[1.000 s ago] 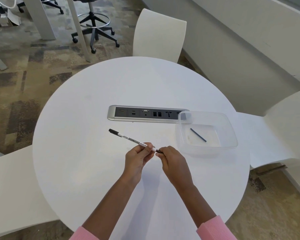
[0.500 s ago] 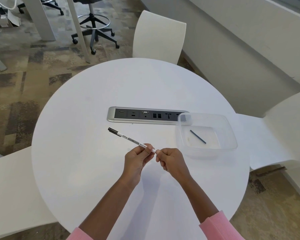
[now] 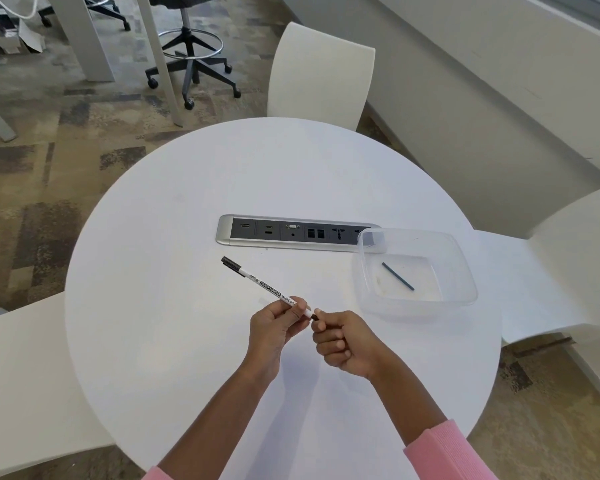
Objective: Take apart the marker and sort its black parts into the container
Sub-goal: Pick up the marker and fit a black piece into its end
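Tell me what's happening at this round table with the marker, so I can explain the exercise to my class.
A person is taking a whiteboard marker apart. The left hand grips the white barrel, black cap pointing away, while the right hand pinches a small black piece at the near end. It cannot be told whether that piece is free yet. One thin dark rod already lies in the clear container on the right of the table.

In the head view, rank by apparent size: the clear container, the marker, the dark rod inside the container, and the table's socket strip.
1. Clear container
2. Socket strip, longer but slimmer than the container
3. Marker
4. Dark rod
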`<state>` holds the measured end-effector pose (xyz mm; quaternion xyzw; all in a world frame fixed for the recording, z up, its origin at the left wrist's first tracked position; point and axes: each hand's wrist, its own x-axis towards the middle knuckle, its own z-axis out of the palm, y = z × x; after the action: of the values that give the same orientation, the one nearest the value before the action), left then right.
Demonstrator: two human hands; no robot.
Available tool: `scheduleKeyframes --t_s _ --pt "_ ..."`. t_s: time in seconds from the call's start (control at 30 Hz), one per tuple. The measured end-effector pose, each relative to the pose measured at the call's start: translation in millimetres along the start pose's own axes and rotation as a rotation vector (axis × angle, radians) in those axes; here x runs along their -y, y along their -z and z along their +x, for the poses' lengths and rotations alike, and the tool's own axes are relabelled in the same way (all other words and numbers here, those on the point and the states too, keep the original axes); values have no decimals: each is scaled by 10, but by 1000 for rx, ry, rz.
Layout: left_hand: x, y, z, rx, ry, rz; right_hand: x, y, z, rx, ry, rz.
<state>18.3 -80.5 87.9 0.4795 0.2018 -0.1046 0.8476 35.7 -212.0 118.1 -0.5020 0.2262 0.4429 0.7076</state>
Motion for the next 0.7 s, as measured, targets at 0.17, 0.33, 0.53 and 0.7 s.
scheduleKeyframes --t_s 0.17,0.33,0.53,0.7 --pt "12 13 -7 -122 -32 -8 -188 -59 34 -347 433 -632" --pt "5 -12 -20 -131 -34 -26 -307 -2 16 -556 799 -1232" --pt "9 -57 -33 -106 -20 -65 -279 -24 -1 -626 1060 -1358" --pt "-17 -67 -22 -63 -38 -57 -257 -47 24 -592 933 -1080"
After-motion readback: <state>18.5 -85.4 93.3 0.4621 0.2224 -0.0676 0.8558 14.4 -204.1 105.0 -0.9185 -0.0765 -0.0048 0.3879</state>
